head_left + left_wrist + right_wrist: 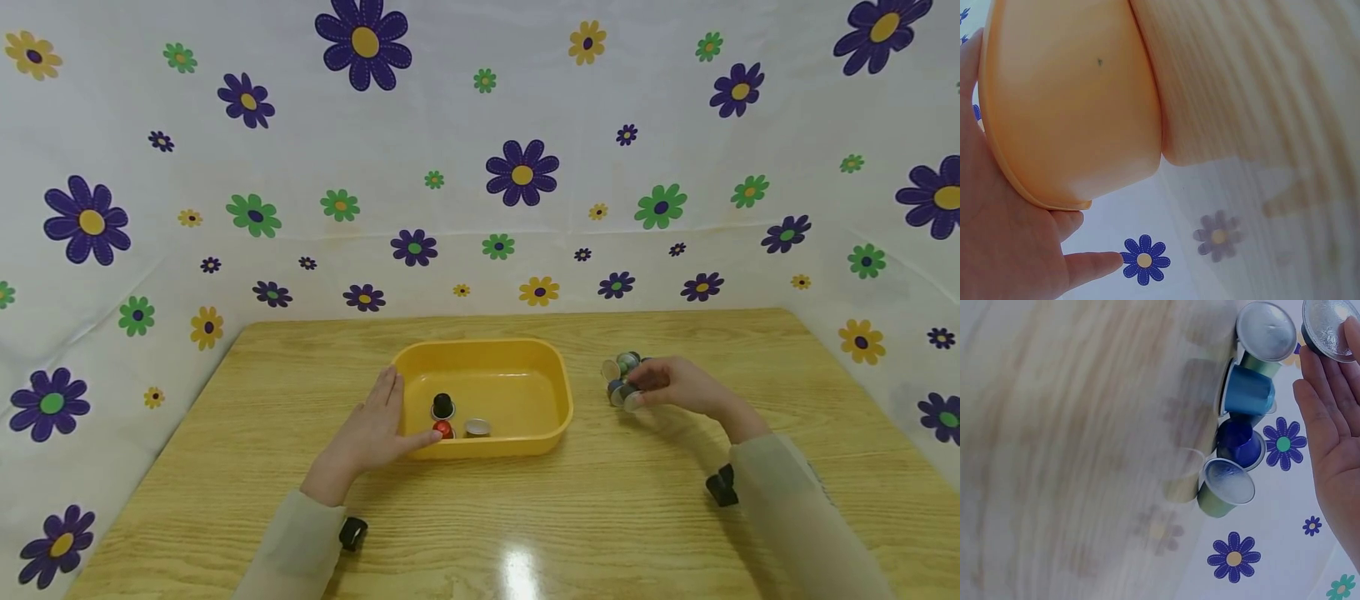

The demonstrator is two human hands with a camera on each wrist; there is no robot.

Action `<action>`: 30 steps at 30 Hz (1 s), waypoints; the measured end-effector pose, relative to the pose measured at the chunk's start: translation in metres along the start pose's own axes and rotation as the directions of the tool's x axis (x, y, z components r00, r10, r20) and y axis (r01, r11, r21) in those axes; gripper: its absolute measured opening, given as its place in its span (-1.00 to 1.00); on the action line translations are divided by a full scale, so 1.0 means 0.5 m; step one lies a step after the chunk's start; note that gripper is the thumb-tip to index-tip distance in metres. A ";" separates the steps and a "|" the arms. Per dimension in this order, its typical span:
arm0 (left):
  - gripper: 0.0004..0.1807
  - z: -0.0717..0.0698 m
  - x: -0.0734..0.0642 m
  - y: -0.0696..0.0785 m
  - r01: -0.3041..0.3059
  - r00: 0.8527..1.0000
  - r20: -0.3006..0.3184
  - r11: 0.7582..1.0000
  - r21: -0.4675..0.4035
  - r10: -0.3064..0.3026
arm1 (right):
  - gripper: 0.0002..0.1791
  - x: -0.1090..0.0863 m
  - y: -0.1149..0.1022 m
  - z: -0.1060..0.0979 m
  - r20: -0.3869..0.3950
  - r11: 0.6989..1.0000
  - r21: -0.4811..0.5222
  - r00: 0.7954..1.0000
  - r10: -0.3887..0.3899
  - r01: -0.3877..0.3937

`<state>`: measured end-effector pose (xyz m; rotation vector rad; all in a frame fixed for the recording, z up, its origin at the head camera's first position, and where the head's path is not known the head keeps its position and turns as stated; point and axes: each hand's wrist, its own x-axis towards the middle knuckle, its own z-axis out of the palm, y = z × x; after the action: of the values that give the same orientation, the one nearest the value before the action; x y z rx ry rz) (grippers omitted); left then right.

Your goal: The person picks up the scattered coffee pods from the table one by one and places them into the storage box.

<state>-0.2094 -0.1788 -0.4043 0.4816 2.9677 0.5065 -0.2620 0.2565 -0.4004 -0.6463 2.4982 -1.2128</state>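
My right hand (686, 387) pinches a dark coffee capsule (1333, 330) between thumb and fingers, its silver lid towards the right wrist camera. Close by on the table is a cluster of several more capsules: a light blue capsule (1250, 390) on its side, a dark blue capsule (1238, 442) and a green capsule (1216, 506) among them. My left hand (367, 433) rests on the left end of a yellow tray (558, 392), its fingers straight along the rim and its thumb over the near edge. Inside the tray are a black capsule (443, 406), a red capsule (442, 429) and a silver-lidded capsule (477, 428).
The wood-grain table (480, 517) carries the tray near its middle and the loose capsules to the right. A flowered white cloth (442, 125) stands behind the table and along both sides.
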 end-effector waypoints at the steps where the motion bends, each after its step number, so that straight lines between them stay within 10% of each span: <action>1: 0.24 0.000 0.000 0.000 0.001 1.000 0.000 1.000 0.001 -0.001 | -0.60 0.001 -0.002 0.001 -0.005 1.000 0.004 1.000 0.005 -0.005; 30: 0.25 0.001 0.001 -0.001 0.002 1.000 0.001 1.000 -0.003 -0.002 | -0.53 0.038 -0.055 0.036 -0.101 0.997 0.079 0.995 -0.007 0.015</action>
<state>-0.2101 -0.1791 -0.4052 0.4787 2.9658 0.5096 -0.2630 0.2198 -0.3903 -0.5940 2.5151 -1.3737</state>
